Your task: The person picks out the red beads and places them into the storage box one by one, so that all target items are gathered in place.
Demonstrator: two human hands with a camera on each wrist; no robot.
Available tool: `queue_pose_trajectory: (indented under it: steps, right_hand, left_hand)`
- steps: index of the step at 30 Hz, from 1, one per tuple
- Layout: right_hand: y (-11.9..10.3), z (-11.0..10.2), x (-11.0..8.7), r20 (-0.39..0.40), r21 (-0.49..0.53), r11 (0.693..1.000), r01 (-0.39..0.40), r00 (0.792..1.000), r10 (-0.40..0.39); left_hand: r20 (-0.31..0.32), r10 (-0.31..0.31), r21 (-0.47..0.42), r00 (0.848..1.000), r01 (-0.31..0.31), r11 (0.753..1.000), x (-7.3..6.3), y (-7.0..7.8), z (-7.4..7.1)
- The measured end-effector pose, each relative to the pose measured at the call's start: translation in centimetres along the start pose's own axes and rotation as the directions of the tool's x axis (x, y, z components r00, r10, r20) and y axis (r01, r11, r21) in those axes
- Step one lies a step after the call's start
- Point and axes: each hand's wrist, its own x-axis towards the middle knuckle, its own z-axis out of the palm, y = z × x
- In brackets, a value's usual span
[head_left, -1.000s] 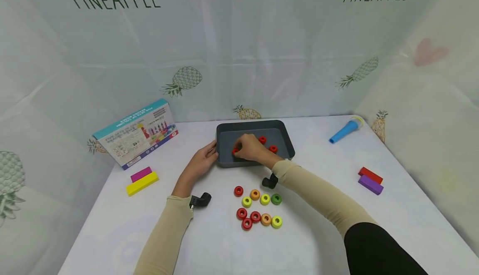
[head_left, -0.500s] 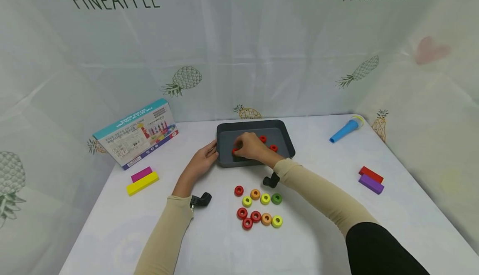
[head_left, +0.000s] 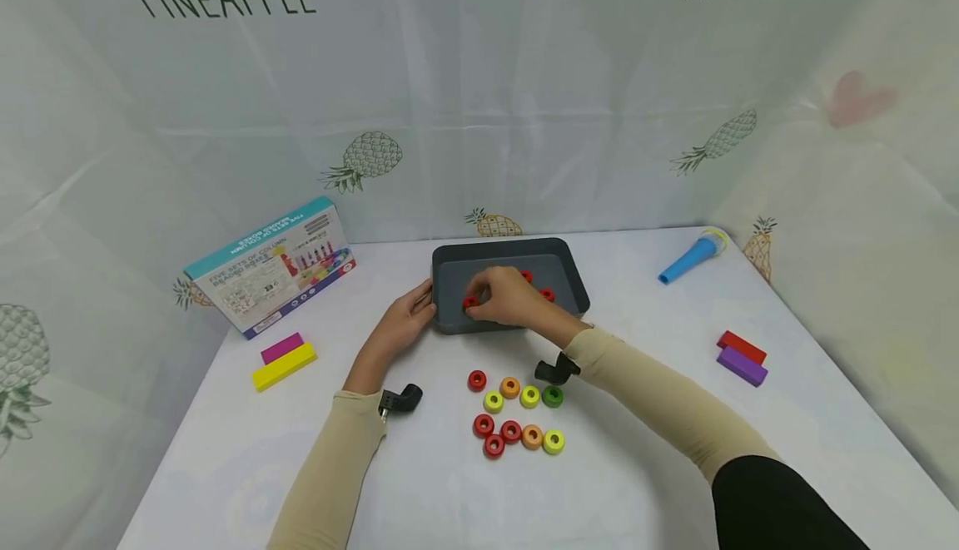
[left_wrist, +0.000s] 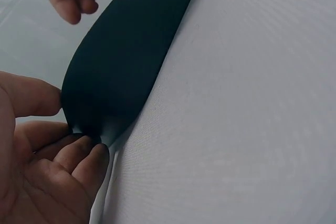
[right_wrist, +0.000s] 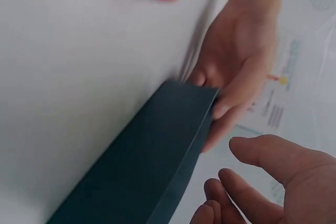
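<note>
My left hand (head_left: 404, 321) holds the dark grey tray (head_left: 511, 245) at its left side; in the left wrist view the thumb lies against the rim and the fingers curl at the corner. My right hand (head_left: 505, 296) is over the tray's left part, thumb and fingertips apart. Below those fingertips, a red ring bead (head_left: 469, 303) shows inside the tray. Two more red ring beads, one on the right (head_left: 548, 294) and one farther back (head_left: 527, 275), lie in it too. In the right wrist view nothing shows between the right hand's (right_wrist: 268, 182) thumb and fingers.
Several red, orange, yellow and green ring beads (head_left: 511, 432) lie in front of the tray. A printed box (head_left: 273, 267) and magenta and yellow blocks (head_left: 285, 367) are at left. At right are a blue toy microphone (head_left: 689, 263) and red and purple blocks (head_left: 742, 365).
The right hand's thumb and fingers have parted, and more of the red ring bead at the left of the tray shows. The right wrist has shifted slightly right. My left hand keeps its place.
</note>
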Motion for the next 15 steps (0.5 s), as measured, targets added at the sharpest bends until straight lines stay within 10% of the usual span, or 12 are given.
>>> queue_pose_trajectory:
  steps: [15]
  right_hand:
    - [-1.6,1.8,-5.0,0.161,0.038,0.999,0.033,0.986,-0.039]
  left_hand:
    - [-0.004,0.002,0.017,1.0,-0.002,1.0,-0.1,0.2,0.0]
